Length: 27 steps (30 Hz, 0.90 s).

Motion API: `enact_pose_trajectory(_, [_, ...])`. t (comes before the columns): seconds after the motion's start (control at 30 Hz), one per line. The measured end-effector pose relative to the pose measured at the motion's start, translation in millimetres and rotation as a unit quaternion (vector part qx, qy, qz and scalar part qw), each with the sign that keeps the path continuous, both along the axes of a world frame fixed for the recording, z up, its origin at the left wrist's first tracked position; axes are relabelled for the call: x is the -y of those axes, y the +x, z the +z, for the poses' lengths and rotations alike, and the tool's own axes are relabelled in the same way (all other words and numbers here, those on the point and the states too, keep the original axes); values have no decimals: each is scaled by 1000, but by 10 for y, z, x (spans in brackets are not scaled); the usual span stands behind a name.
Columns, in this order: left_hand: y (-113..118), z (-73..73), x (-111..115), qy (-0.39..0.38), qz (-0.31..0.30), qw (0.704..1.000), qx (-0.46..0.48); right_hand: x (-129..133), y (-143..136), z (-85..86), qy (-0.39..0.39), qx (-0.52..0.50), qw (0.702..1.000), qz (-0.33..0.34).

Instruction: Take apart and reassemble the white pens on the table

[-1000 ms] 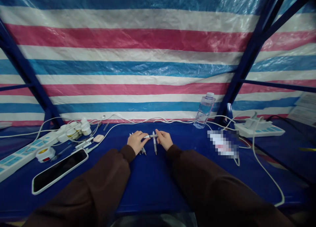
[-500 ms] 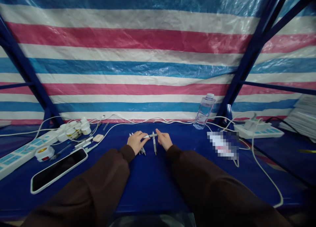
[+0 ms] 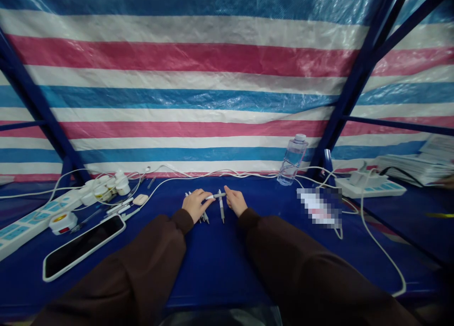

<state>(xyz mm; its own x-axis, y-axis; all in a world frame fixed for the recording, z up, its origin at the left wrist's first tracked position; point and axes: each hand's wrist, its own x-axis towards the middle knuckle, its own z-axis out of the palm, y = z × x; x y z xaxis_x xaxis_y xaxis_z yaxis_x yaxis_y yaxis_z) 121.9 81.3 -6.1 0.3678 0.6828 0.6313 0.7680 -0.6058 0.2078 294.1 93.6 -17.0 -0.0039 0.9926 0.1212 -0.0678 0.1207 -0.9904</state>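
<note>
Centre of frame: your left hand [image 3: 194, 206] and right hand [image 3: 237, 201], grips closed on opposite ends of held pen [image 3: 219, 195], crosswise over second pen [image 3: 222, 210]. Best: light pinch, both ends steady, left palm clear of pens beneath [image 3: 206, 217].

Phone [image 3: 84, 247] left of pens [image 3: 205, 216]; bottle [image 3: 292, 159] behind, to the right.

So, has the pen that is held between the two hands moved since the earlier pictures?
No, not visibly. The held pen still crosses over the upper part of the pen lying on the table, with no clear shift left or right.
</note>
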Motion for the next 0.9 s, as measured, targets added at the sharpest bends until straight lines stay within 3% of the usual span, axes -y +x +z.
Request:
enact_pose_trajectory(0.13, [-4, 0, -3, 8, 8, 1000, -5, 11, -2, 11, -6, 7, 1000, -18])
enact_pose_trajectory(0.33, [-10, 20, 1, -12, 20, 1000, -5, 19, -11, 46, -13, -48, 999, 15])
enact_pose_trajectory(0.67, [-16, -10, -19, 2, 9, 1000, 3, 21, -16, 9, 3, 0, 1000, 0])
enact_pose_trajectory(0.9, [-7, 16, 7, -5, 9, 1000, -1, 0, -6, 11, -3, -23, 999, 40])
